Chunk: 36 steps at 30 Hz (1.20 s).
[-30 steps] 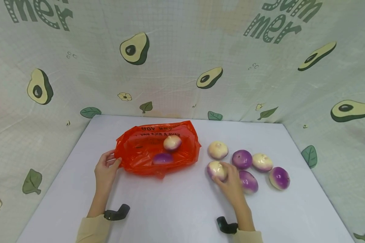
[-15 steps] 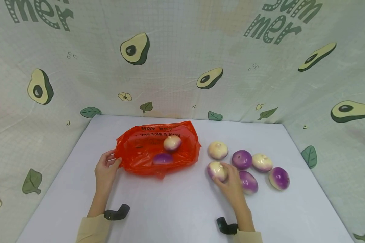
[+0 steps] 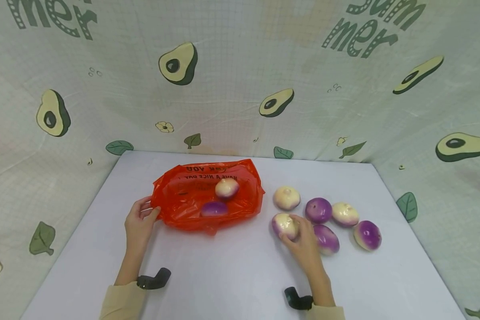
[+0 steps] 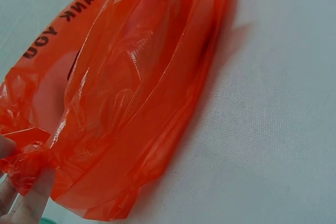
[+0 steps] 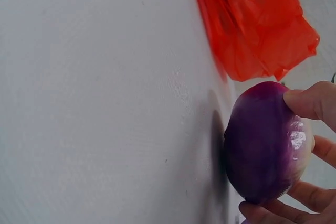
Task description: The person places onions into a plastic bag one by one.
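Two grips I'm watching remotely: left hand (image 3: 139,221) is pinching the edge of a red plastic bag (image 3: 174,195), mirrored "HAVE A NICE DAY" showing, long axis running left-right; right hand (image 3: 304,242), fingers spread, is gripping a roundish purple-and-cream turnip (image 3: 283,225) right of it, cream end facing up.

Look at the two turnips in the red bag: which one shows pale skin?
The upper-right turnip in the head view, pale above purple; the lower-left turnip shows only purple.
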Tool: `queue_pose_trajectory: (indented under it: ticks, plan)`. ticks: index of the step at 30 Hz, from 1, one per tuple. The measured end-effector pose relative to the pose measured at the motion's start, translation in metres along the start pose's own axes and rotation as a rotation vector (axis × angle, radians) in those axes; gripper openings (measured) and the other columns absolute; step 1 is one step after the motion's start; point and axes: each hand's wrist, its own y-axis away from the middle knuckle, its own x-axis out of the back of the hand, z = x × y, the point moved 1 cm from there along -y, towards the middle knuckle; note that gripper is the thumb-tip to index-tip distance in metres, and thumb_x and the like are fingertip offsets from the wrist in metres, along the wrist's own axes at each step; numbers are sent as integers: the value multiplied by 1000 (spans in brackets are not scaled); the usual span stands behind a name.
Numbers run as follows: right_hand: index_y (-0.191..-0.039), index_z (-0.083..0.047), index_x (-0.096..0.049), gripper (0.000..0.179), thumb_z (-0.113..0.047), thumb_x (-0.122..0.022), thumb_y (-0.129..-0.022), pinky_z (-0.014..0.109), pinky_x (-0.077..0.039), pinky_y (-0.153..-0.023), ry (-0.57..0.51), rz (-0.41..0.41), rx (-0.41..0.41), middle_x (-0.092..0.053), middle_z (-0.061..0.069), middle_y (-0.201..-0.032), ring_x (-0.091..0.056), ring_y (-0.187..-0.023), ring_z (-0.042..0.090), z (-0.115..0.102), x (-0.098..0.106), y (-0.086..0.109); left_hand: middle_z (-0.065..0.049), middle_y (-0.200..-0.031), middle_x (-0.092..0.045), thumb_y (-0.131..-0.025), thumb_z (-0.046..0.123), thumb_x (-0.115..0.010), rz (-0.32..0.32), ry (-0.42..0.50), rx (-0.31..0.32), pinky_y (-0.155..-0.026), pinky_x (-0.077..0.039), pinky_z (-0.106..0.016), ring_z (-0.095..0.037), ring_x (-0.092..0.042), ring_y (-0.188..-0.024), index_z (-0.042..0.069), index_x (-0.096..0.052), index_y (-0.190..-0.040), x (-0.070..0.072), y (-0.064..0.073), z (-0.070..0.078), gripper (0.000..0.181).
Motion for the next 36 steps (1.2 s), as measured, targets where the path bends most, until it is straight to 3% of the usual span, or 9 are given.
queue_pose_trajectory:
  ticks: [4, 11, 15, 26, 36]
  plan:
    - [-126, -3, -48, 58, -13, -74, -75, 53, -35, -103, -1, 10, 1, -48, 19, -127, -44, -122, 34, -2, 0, -1, -11, -119, -56, -92, 25, -57, 2, -3, -1, -66, -45, -3, 2, -53, -85, 13, -50, -130, 0, 0, 0, 41]
    - [-127, -6, -48, 60, -11, -76, -74, 39, -47, -87, -60, 21, 15, -48, 15, -125, -50, -106, 24, -16, 7, -3, -11, -118, -57, -92, 24, -57, 10, -5, -11, -66, -45, -2, 4, -53, -83, 13, -50, -129, 0, 0, 0, 40]
    - [-128, -6, -48, 61, -10, -76, -73, 33, -49, -84, -70, 32, 44, -49, 13, -124, -50, -103, 20, -24, 11, -4, -11, -120, -56, -92, 25, -57, 5, -9, -3, -66, -45, -2, 3, -53, -85, 13, -50, -130, 0, 0, 0, 41]
    - [-127, -9, -49, 60, -17, -77, -75, 47, -48, -90, -85, 31, 118, -50, 11, -126, -49, -113, 21, -49, 18, -9, -11, -119, -57, -92, 24, -57, 6, -16, -7, -65, -45, -2, 5, -52, -83, 13, -50, -130, 0, 0, 0, 40]
    - [-128, -16, -51, 58, -21, -77, -76, 43, -48, -93, -75, 11, 216, -50, 3, -131, -46, -119, 17, -74, 16, -21, -12, -119, -57, -92, 25, -57, 14, -11, -21, -66, -45, -2, 4, -53, -83, 12, -50, -129, 0, 0, 0, 40]
